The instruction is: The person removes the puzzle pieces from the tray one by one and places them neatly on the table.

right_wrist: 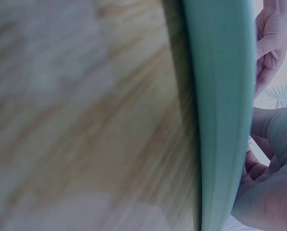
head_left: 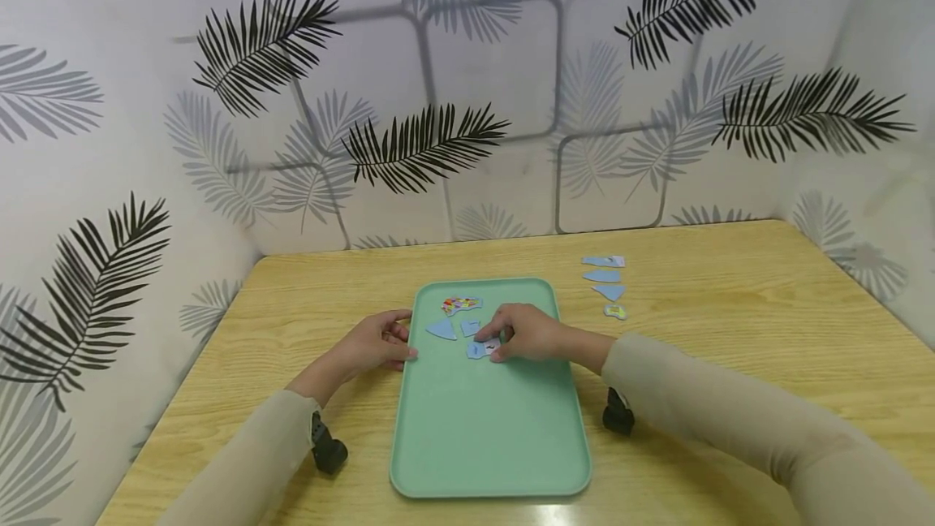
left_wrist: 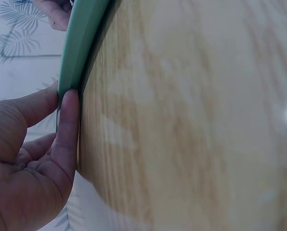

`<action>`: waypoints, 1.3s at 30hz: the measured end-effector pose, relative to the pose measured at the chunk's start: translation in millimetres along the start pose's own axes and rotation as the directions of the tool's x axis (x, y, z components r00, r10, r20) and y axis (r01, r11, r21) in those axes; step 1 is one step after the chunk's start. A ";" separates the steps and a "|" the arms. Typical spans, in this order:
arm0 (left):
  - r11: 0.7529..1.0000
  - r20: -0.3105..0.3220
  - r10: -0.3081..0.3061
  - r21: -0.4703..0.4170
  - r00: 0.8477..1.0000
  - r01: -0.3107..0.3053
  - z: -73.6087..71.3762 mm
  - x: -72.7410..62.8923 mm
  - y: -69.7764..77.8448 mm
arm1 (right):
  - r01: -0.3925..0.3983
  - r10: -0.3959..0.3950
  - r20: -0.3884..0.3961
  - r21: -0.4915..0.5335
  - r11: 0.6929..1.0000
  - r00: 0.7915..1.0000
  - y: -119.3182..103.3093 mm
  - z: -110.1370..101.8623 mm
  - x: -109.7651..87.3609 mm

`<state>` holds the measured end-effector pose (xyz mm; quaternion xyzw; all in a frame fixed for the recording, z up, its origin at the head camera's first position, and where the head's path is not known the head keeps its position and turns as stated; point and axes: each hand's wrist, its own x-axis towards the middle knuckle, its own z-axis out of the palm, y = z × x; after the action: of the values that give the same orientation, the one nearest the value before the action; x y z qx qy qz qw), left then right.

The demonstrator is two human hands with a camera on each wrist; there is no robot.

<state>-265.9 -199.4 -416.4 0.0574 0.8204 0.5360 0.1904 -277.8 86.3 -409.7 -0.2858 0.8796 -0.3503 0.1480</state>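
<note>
A mint-green tray [head_left: 489, 428] lies on the wooden table, a few flat puzzle pieces near its far end. My left hand [head_left: 380, 343] pinches the tray's left rim; in the left wrist view, thumb and fingers of that hand [left_wrist: 32, 149] meet at the green edge. Over the tray, my right hand [head_left: 529, 333] holds a pale puzzle piece [head_left: 493, 344] with a dark mark between thumb and fingertips, against a blue piece [head_left: 476, 350]. Close by lie another blue piece [head_left: 470, 327], a pointed blue piece [head_left: 441, 329] and a multicoloured piece [head_left: 462, 304].
Right of the tray, several more pieces form a column on the table [head_left: 701, 307]: long blue piece [head_left: 602, 261], a second blue strip [head_left: 602, 275], a blue triangular piece [head_left: 609, 291] and a small yellow piece [head_left: 615, 312]. A leaf-patterned wall [head_left: 497, 185] stands behind.
</note>
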 end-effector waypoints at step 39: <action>1.000 0.000 -0.002 0.011 1.000 0.002 -0.9 0.7 -0.6 | 0.072 -0.069 -0.049 0.079 0.994 0.996 18.2 -29.1 -30.2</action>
<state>-266.8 -200.2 -416.8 0.0576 0.8235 0.5313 0.1906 -274.5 130.9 -399.9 -0.3023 0.8573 -0.3971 0.1264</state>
